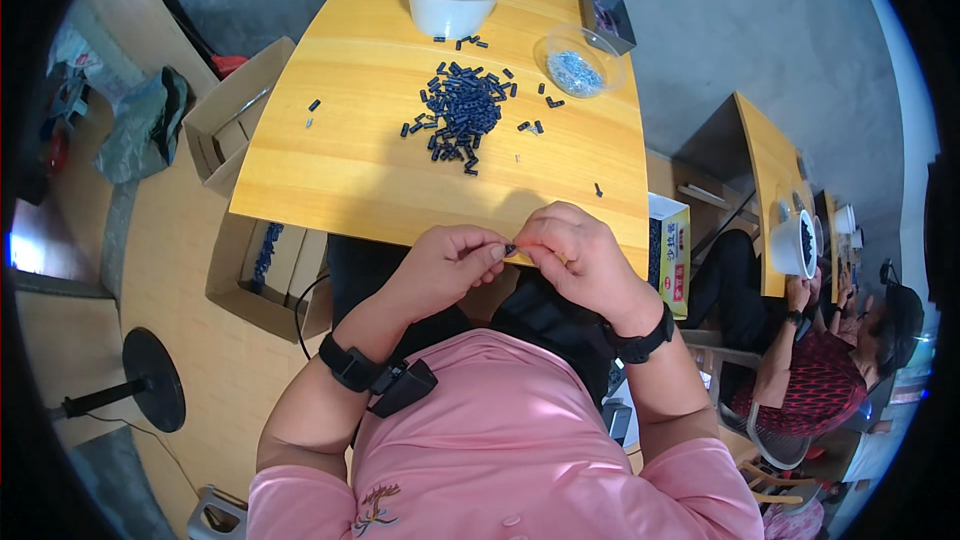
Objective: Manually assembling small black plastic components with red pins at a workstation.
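Note:
Over the table's near edge, my left hand (462,258) pinches a small dark cylindrical piece (511,249) between thumb and forefinger. My right hand (562,245) meets it there, thumb and fingers closed at the piece's other end; whatever it grips is too small to make out. Beyond my hands, a heap of short dark blue-black cylindrical pieces (465,105) lies mid-table. A clear round dish (577,65) of small silvery parts stands to its right. Behind the heap, a white tub (450,10) is filled with the same dark pieces.
A dark open box (607,18) sits at the wooden table's (340,70) far right corner. Cardboard boxes (240,125) stand on the floor at the left, near a round black stand base (153,380). A yellow-and-white carton (672,250) is at the right. Further right, another person (815,370) sits working.

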`<state>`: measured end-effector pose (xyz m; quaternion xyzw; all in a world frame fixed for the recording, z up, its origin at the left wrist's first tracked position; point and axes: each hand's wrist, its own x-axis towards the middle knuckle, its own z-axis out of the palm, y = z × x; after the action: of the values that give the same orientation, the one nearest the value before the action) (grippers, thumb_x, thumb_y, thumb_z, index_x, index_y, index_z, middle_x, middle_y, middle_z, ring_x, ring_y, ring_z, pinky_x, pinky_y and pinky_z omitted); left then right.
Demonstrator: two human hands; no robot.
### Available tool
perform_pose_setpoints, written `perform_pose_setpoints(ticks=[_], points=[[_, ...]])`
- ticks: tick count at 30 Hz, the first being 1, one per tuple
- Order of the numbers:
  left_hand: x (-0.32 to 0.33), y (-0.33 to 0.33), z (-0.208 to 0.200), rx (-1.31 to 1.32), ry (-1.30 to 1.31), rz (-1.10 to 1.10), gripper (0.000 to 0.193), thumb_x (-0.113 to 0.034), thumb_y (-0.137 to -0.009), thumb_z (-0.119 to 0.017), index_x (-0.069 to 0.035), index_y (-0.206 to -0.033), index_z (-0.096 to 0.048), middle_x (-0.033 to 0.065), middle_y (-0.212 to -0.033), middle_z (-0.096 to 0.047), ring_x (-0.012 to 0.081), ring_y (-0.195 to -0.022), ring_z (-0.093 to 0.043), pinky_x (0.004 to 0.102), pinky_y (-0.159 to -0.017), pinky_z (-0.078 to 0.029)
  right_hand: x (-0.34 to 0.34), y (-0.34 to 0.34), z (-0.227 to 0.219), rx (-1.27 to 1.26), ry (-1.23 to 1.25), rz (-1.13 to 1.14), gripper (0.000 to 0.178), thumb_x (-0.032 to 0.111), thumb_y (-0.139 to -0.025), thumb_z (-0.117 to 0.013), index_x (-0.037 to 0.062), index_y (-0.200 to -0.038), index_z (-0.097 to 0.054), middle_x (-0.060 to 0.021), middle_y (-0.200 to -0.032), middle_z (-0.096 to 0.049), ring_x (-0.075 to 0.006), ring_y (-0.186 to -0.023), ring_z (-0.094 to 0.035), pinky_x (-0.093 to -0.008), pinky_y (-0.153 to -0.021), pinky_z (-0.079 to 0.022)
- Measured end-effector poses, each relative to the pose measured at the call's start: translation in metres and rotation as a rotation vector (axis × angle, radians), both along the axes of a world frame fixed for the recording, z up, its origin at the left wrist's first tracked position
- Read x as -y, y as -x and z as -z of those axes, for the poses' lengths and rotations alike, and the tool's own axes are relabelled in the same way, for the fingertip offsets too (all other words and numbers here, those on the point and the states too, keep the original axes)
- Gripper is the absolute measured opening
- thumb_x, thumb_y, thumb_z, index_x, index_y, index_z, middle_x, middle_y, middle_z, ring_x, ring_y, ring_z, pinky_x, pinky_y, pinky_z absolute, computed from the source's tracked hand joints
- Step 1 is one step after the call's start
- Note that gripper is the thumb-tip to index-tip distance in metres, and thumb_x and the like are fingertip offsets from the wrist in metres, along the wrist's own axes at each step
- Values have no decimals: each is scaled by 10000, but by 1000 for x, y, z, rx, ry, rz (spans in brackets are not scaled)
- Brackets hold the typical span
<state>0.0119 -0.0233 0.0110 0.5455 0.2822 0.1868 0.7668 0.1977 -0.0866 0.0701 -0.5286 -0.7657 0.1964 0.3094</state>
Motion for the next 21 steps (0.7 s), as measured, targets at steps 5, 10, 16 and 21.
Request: perform_pose_setpoints(ticks=[5,10,16,21], points=[[0,1,1,-22,-15,4,216,-138,-910,-562,31,-1019,-641,27,-786,-630,70,-685,-544,218,-638,-462,-2,0,0,41,15,-32,146,-39,-721,-623,11,-858,-613,-124,-837,-589,-300,-813,-581,-352,-709,-486],[1,1,1,-27,-65,-8,203,-185,-923,-563,-12,-982,-650,-5,-766,-611,65,-676,-540,213,-630,-461,-5,1,-4,88,19,-73,150,-32,-721,-638,18,-861,-620,-115,-846,-595,-294,-797,-588,-346,-698,-489],[1,1,-1,-36,-119,-37,194,-164,-921,-560,-7,-981,-657,-3,-756,-614,61,-667,-540,207,-617,-458,-10,0,-6,51,49,-92,121,-34,-719,-617,2,-834,-603,-129,-820,-581,-317,-790,-570,-363,-691,-486],[3,1,-1,-63,-194,-96,199,-139,-889,-583,31,-953,-666,22,-732,-631,69,-622,-545,222,-579,-453,-14,2,-4,57,66,-127,144,-38,-724,-639,15,-856,-619,-122,-826,-594,-299,-765,-585,-349,-677,-487]])
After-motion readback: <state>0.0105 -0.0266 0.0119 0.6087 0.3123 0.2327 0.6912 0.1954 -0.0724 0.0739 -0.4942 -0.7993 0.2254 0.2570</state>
